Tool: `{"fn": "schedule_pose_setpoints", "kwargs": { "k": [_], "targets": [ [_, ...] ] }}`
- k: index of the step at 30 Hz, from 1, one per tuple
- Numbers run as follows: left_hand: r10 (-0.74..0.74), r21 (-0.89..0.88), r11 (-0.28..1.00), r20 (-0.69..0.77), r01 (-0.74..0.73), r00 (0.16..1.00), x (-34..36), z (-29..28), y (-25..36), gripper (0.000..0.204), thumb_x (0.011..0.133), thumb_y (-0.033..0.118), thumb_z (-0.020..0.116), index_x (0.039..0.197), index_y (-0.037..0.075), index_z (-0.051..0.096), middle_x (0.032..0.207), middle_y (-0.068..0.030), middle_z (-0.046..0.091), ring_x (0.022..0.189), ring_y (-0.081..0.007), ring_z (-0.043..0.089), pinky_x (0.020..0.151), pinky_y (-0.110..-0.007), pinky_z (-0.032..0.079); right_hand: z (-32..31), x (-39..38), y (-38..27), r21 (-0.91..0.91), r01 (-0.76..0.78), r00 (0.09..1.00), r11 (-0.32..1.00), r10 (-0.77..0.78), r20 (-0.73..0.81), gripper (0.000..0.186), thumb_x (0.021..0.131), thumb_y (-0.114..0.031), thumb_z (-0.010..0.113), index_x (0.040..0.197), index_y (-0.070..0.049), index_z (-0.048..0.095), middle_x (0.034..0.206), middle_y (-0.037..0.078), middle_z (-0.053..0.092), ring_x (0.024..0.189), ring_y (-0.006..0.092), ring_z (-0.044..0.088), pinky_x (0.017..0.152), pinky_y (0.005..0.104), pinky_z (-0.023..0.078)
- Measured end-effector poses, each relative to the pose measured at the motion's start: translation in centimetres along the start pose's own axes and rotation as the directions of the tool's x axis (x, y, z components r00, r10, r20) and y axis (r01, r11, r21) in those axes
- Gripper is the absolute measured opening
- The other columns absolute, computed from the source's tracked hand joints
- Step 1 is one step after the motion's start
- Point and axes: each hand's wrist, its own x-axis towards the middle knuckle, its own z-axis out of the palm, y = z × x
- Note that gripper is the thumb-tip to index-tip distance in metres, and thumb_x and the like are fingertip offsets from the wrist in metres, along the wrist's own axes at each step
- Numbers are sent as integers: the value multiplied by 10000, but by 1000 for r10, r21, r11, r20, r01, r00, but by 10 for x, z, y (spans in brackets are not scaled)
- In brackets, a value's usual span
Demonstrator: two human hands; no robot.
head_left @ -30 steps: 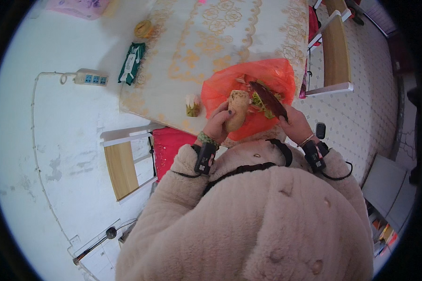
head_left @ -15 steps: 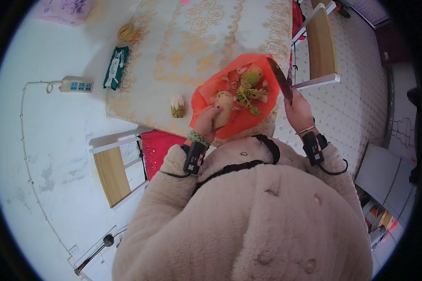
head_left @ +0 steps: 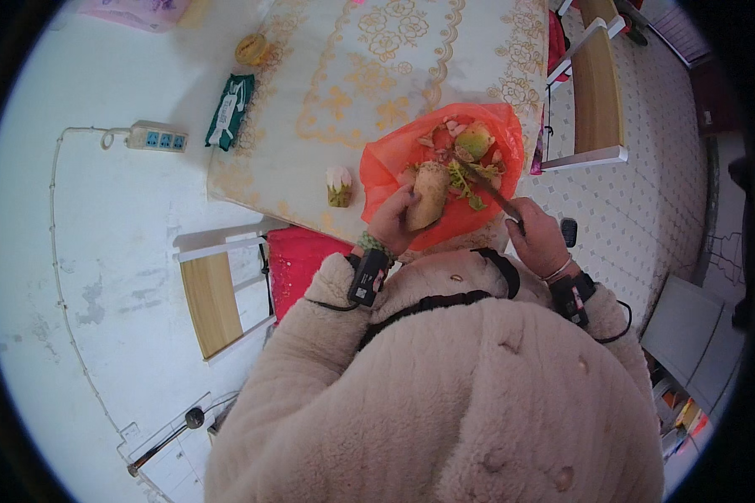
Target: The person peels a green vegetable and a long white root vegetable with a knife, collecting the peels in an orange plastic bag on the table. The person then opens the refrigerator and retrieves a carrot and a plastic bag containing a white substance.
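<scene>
My left hand (head_left: 392, 216) grips a pale elongated root vegetable (head_left: 428, 194), held over the near left part of a spread red plastic bag (head_left: 382, 153). My right hand (head_left: 535, 235) is closed on the handle of a knife (head_left: 493, 189), whose blade angles up-left over the bag, just right of the root. Inside the bag lie a greenish cut piece (head_left: 472, 142), leafy greens and several small scraps. A small white-topped cut piece with green leaves (head_left: 338, 189) stands on the patterned tablecloth (head_left: 327, 109), left of the bag.
A green packet (head_left: 229, 113) and round yellow item (head_left: 252, 50) lie along the table's left edge beside the wall, below a pink package (head_left: 147, 12). A power strip (head_left: 155, 137) is on the wall. Chairs (head_left: 210, 302) stand left below and at right (head_left: 596, 92).
The knife rose to the right of the bag half a second ago and has since swung back down over the scraps. The root stays in my left hand. The view shifted slightly.
</scene>
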Motion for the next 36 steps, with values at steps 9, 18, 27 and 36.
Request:
{"fn": "schedule_pose_setpoints", "kwargs": {
  "k": [9, 18, 27, 36],
  "targets": [
    [102, 444, 881, 155, -162, 983, 8, -8, -10, 311, 863, 97, 613, 1157, 5, 562, 1062, -58, 636, 970, -197, 613, 851, -308, 503, 11, 11, -21, -392, 471, 876, 790, -470, 106, 362, 806, -125, 580, 1143, 3, 541, 1097, 160, 592, 753, 266, 651, 595, 347, 543],
    [-3, 281, 960, 20, -3, 1000, -16, 13, -9, 375, 878, 129, 576, 1228, 11, 515, 1188, -97, 596, 1086, -224, 594, 923, -399, 504, 20, 14, -11, -532, 350, 932, 771, -345, 113, 376, 803, -132, 567, 1151, 5, 533, 1076, 151, 577, 695, 253, 643, 569, 347, 535],
    [33, 514, 856, 44, -50, 999, -16, 8, -5, 463, 839, 100, 590, 1271, -17, 471, 1168, -112, 586, 1028, -197, 595, 891, -343, 499, 23, 12, -16, -412, 452, 886, 792, -454, 98, 417, 817, -191, 581, 1180, 1, 512, 1024, 149, 577, 725, 278, 649, 588, 366, 535],
    [175, 540, 831, -28, -133, 984, -19, 9, -17, 382, 766, 44, 643, 1131, -24, 556, 976, -49, 624, 907, -176, 597, 808, -303, 494, 19, 12, -19, -494, 449, 885, 745, -444, 136, 437, 802, -246, 610, 1152, 3, 531, 1008, 141, 580, 675, 247, 631, 563, 336, 525]
  ]
}}
